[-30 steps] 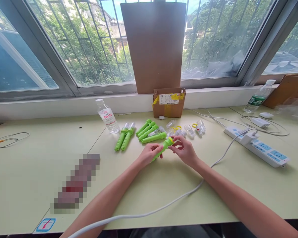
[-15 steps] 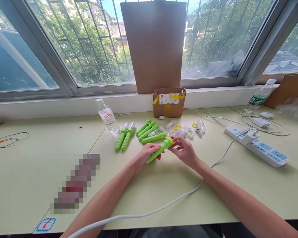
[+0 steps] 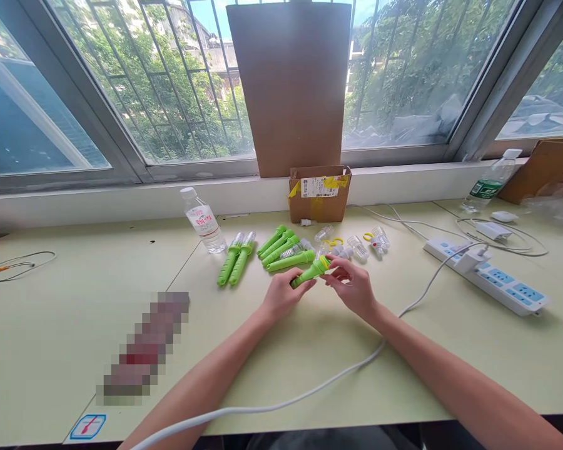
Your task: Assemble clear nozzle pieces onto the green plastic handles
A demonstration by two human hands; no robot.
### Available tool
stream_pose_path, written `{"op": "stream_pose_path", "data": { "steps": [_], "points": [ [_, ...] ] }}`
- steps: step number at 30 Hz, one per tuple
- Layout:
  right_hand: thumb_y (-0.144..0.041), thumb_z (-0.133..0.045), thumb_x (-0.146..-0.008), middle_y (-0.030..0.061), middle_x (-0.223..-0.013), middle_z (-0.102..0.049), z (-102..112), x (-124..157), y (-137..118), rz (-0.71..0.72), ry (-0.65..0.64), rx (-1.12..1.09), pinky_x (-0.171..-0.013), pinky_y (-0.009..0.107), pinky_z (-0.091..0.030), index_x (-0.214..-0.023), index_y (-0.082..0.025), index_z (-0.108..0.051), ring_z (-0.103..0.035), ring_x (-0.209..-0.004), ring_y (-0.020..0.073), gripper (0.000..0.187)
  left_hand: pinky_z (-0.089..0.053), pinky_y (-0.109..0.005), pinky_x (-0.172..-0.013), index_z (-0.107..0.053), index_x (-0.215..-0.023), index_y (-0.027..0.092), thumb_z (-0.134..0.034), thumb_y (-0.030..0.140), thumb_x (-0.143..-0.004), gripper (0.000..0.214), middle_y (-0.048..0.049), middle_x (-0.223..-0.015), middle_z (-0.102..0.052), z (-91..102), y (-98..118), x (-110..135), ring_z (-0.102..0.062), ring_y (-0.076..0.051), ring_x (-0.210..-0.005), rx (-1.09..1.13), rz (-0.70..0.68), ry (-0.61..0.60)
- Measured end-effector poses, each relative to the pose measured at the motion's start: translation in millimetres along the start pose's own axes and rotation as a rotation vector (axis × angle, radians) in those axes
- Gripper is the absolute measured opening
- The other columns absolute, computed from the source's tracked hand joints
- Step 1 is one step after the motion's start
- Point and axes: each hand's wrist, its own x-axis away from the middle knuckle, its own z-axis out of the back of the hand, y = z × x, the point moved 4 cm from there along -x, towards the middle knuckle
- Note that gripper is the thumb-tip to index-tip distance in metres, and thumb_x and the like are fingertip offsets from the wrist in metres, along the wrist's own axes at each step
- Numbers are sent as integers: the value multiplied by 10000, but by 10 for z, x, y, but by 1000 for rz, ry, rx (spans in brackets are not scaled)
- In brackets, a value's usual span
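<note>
My left hand (image 3: 281, 295) is closed round the handle of a green plastic torch body (image 3: 309, 273) just above the pale green table (image 3: 51, 325). My right hand (image 3: 354, 289) pinches the torch's front end, where a yellow ring shows. Just behind my hands lie several more green torch bodies (image 3: 281, 247), and two assembled green torches (image 3: 234, 259) lie side by side to the left. Several clear lens caps and yellow rings (image 3: 356, 245) are scattered behind my right hand.
A water bottle (image 3: 203, 220) stands at the back left, a small open cardboard box (image 3: 319, 194) against the window sill. A white power strip (image 3: 490, 278) lies at the right, its cable (image 3: 309, 390) crossing the table front. A second bottle (image 3: 490, 181) stands far right.
My left hand has slid up the green handle, so less of the handle's tail sticks out below it. My right hand stays pinched at the front end.
</note>
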Motion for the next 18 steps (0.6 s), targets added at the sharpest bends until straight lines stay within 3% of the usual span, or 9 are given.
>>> {"op": "stream_pose_path", "data": {
  "steps": [12,18],
  "points": [
    [-419,-708,-747,110,-1092,-675,-31,-7,66,-91,-27,-40,-487,310,-596,-844,-200,-561,-670,-524,153,281,-300,-217,-494,-558,-572,146,-530,532,-831,465,18,-507,-519,-36,-17,10,-405,-78,-482,119,107,-111],
    [-432,-709,-746,104,-1057,-684,-36,-22,52,-97,-22,-39,-501,309,-597,-842,-201,-562,-664,-514,148,290,-261,-206,-414,-599,-669,147,-529,574,-813,456,20,-510,-556,-61,-66,14,-360,-54,-378,226,226,-160]
  ]
}}
